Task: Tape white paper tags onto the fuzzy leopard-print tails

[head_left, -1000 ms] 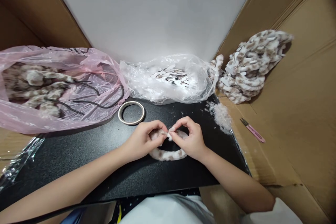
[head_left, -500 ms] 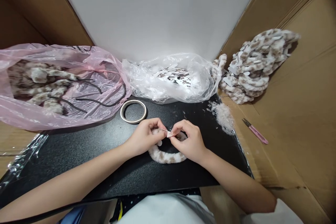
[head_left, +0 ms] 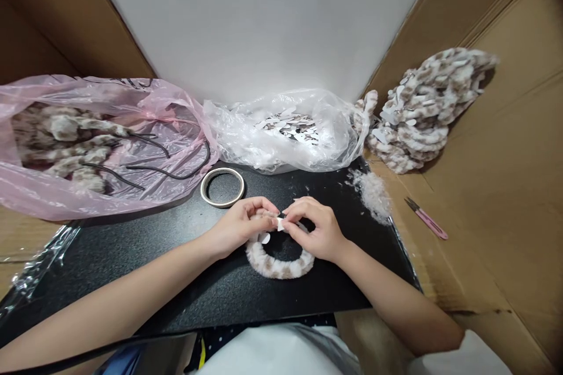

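A fluffy white-and-brown spotted ring [head_left: 281, 268], like a plush band, lies on the black tabletop beneath both hands. My left hand [head_left: 244, 222] pinches the ring's upper left end between thumb and fingers. From the other side, my right hand [head_left: 317, 227] pinches a small white piece [head_left: 280, 224], perhaps tape, at the top where the two hands meet. A white tag [head_left: 264, 238] hangs from the ring just below my left fingers. The part of the ring under the fingertips is hidden.
Beyond my left hand lies a roll of tape [head_left: 222, 187]. A pink bag [head_left: 176, 187] of furry pieces with black cords, a clear bag [head_left: 246, 149] of white tags, a heap of finished-looking fluffy rings [head_left: 433, 108], loose fluff [head_left: 373, 194] and pink thread snips [head_left: 426, 218] surround the work area.
The fluffy ring has shifted slightly toward me and shows more fully. My right fingers have moved a little around the small white piece; both hands stay together.
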`<state>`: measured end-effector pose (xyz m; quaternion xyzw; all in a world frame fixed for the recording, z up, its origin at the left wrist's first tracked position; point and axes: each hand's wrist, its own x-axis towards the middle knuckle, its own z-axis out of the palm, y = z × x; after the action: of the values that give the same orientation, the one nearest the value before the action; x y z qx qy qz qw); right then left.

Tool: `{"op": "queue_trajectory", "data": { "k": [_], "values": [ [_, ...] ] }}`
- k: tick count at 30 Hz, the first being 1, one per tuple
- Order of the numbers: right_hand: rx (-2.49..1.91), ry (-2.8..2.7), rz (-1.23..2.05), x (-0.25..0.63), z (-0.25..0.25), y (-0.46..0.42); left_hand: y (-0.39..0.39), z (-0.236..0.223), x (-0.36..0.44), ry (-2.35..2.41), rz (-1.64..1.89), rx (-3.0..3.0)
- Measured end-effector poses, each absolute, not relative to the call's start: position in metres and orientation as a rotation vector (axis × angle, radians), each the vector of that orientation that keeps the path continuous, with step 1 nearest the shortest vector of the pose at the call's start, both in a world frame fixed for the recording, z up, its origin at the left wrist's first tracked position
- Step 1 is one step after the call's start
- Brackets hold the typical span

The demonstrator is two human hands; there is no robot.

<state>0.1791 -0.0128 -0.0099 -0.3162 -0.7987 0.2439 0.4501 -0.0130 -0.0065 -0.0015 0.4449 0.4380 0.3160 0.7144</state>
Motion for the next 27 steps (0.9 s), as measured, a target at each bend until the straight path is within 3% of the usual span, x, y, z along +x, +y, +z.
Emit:
{"op": "queue_trajectory", "data": {
  "k": [5, 10, 20, 27],
  "values": [
    [-0.944, -1.803, 1.037, 0.177, -0.01, -0.013, -0.01, 0.006, -0.012, 0.966, 0.678, 1.145],
    [-0.994, -1.849, 1.042, 0.176, -0.007, -0.014, -0.011, 0.004, -0.013, 0.998, 0.679, 1.332],
    [-0.987, -1.363, 1.65, 0.183, -0.009, -0.005, -0.003, 0.0, -0.025, 0.921, 0.76, 2.389],
    [-0.975, -1.362, 1.648, 0.182, -0.008, -0.005, -0.002, -0.009, -0.02, 0.953, 0.698, 2.527]
  ]
}}
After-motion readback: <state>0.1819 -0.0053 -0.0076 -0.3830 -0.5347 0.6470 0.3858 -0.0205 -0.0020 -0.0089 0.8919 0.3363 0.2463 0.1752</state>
